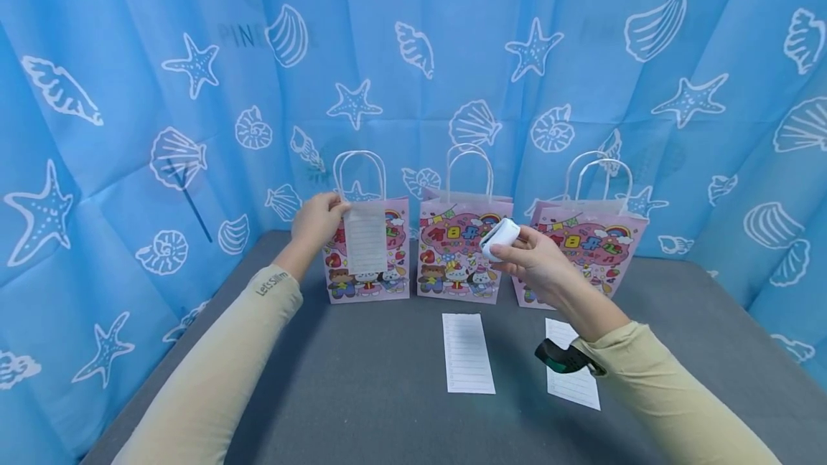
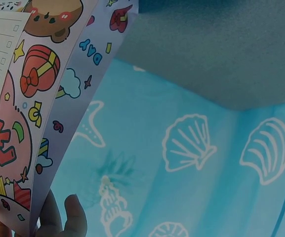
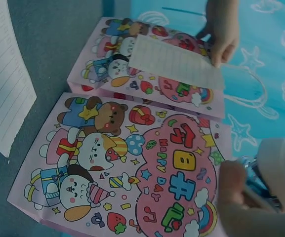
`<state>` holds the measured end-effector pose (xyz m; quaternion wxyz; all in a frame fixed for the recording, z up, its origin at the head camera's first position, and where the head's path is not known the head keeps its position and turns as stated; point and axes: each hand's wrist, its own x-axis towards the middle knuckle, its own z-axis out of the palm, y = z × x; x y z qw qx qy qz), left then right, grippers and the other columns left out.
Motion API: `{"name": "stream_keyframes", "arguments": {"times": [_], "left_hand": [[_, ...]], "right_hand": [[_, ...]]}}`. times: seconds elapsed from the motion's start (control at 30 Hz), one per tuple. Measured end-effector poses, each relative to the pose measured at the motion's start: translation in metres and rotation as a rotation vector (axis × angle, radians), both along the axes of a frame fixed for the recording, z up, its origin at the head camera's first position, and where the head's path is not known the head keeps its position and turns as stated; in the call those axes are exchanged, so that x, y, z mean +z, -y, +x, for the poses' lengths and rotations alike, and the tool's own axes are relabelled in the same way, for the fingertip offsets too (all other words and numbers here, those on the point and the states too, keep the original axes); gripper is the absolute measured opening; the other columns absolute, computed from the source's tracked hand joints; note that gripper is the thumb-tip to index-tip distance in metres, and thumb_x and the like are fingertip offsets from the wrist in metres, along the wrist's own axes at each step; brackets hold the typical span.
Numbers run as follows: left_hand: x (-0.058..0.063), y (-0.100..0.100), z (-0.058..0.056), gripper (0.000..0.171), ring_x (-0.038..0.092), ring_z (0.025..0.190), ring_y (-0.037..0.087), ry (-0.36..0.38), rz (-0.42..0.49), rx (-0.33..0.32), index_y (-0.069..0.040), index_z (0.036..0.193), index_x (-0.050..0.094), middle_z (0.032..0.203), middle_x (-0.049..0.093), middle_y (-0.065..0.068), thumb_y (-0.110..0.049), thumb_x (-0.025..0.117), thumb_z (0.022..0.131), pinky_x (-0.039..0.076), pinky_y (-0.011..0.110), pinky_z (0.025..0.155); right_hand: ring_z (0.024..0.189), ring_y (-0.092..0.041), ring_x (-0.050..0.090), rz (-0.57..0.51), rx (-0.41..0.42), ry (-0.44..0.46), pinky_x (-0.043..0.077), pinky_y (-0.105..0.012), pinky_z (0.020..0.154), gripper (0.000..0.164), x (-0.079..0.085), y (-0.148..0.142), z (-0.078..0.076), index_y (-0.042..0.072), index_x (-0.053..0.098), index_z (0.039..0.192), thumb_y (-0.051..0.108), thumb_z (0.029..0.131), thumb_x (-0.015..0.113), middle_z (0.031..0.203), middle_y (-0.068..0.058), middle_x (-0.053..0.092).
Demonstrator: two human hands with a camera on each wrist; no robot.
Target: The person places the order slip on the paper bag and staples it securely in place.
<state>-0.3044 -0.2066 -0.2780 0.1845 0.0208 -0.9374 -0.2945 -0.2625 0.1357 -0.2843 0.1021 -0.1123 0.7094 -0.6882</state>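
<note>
My left hand point(image 1: 319, 219) pinches a lined paper slip point(image 1: 366, 241) at the top edge of the left pink gift bag point(image 1: 398, 264). The slip hangs flat over the bag's printed front; in the left wrist view, its column of small boxes shows, with fingers on both sides of the bag's edge. My right hand point(image 1: 538, 264) holds a small white stapler point(image 1: 501, 237) in the air, in front of the gap between the middle gift bag point(image 1: 446, 264) and the right gift bag point(image 1: 604, 239). Metal parts of the stapler point(image 3: 275, 165) show in the right wrist view.
Two more lined slips lie on the grey table point(image 1: 362, 379): one slip point(image 1: 468, 354) before the middle bag, another slip point(image 1: 575, 390) partly under my right wrist and its dark band point(image 1: 561, 356). A blue shell-print curtain point(image 1: 413, 92) hangs behind the upright bags.
</note>
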Motion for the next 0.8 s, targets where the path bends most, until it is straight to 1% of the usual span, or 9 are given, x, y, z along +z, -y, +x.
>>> {"name": "stream_keyframes", "arguments": {"times": [0.1, 0.2, 0.3, 0.37, 0.43, 0.6, 0.67, 0.8], "left_hand": [[-0.001, 0.001, 0.0, 0.031, 0.046, 0.067, 0.022, 0.0, -0.003, -0.001, -0.007, 0.082, 0.054, 0.075, 0.05, 0.008, -0.03, 0.052, 0.102, 0.038, 0.034, 0.06], [-0.002, 0.001, -0.001, 0.03, 0.047, 0.067, 0.022, -0.002, -0.01, -0.003, -0.007, 0.084, 0.056, 0.076, 0.05, 0.008, -0.03, 0.052, 0.102, 0.038, 0.034, 0.06], [-0.002, 0.001, -0.001, 0.031, 0.047, 0.068, 0.022, -0.004, -0.012, -0.002, -0.007, 0.083, 0.055, 0.076, 0.05, 0.008, -0.032, 0.052, 0.102, 0.038, 0.034, 0.061], [-0.002, 0.001, -0.001, 0.03, 0.047, 0.068, 0.023, -0.007, -0.012, -0.002, -0.007, 0.084, 0.056, 0.076, 0.05, 0.008, -0.031, 0.052, 0.102, 0.038, 0.035, 0.061], [-0.001, 0.0, -0.001, 0.031, 0.048, 0.068, 0.023, -0.002, -0.009, -0.001, -0.007, 0.084, 0.056, 0.076, 0.051, 0.008, -0.031, 0.052, 0.102, 0.038, 0.035, 0.061], [-0.002, 0.0, 0.0, 0.03, 0.049, 0.069, 0.023, 0.007, 0.005, -0.003, -0.007, 0.088, 0.059, 0.077, 0.053, 0.008, -0.032, 0.051, 0.102, 0.039, 0.035, 0.062], [-0.002, 0.0, 0.0, 0.03, 0.048, 0.069, 0.023, 0.007, 0.006, -0.005, -0.007, 0.088, 0.058, 0.077, 0.052, 0.008, -0.032, 0.051, 0.102, 0.039, 0.035, 0.062], [-0.001, 0.001, 0.0, 0.03, 0.047, 0.068, 0.022, 0.003, -0.008, -0.009, -0.007, 0.085, 0.056, 0.075, 0.05, 0.007, -0.032, 0.051, 0.102, 0.038, 0.034, 0.061]], "right_hand": [[0.108, -0.02, 0.055, 0.074, 0.009, -0.044, 0.051, -0.027, 0.087, 0.067, 0.001, 0.006, -0.003, -0.005, 0.018, 0.15, 0.005, 0.097, 0.058, 0.142, -0.03, 0.037], [0.112, -0.025, 0.054, 0.139, 0.016, -0.09, 0.047, -0.036, 0.096, 0.064, 0.003, 0.013, -0.005, -0.005, 0.026, 0.147, 0.007, 0.096, 0.061, 0.139, -0.028, 0.044], [0.117, -0.031, 0.052, 0.165, 0.017, -0.13, 0.04, -0.048, 0.102, 0.06, 0.004, 0.021, -0.008, -0.006, 0.031, 0.144, 0.008, 0.095, 0.063, 0.137, -0.028, 0.047], [0.119, -0.033, 0.051, 0.166, 0.018, -0.151, 0.037, -0.051, 0.104, 0.059, 0.005, 0.027, -0.01, -0.006, 0.032, 0.143, 0.008, 0.094, 0.064, 0.136, -0.027, 0.048], [0.12, -0.035, 0.051, 0.158, 0.027, -0.175, 0.037, -0.052, 0.104, 0.058, 0.006, 0.032, -0.013, -0.006, 0.033, 0.142, 0.006, 0.094, 0.063, 0.135, -0.028, 0.049], [0.116, -0.033, 0.055, 0.151, 0.048, -0.23, 0.044, -0.049, 0.098, 0.056, 0.009, 0.048, -0.017, -0.005, 0.036, 0.139, 0.003, 0.092, 0.065, 0.131, -0.026, 0.05], [0.112, -0.031, 0.057, 0.158, 0.048, -0.25, 0.048, -0.046, 0.094, 0.057, 0.01, 0.055, -0.018, -0.004, 0.037, 0.139, 0.004, 0.091, 0.067, 0.128, -0.025, 0.051], [0.104, -0.029, 0.059, 0.155, 0.077, -0.283, 0.053, -0.04, 0.085, 0.057, 0.013, 0.068, -0.021, -0.003, 0.039, 0.139, 0.003, 0.09, 0.068, 0.123, -0.023, 0.053]]}}
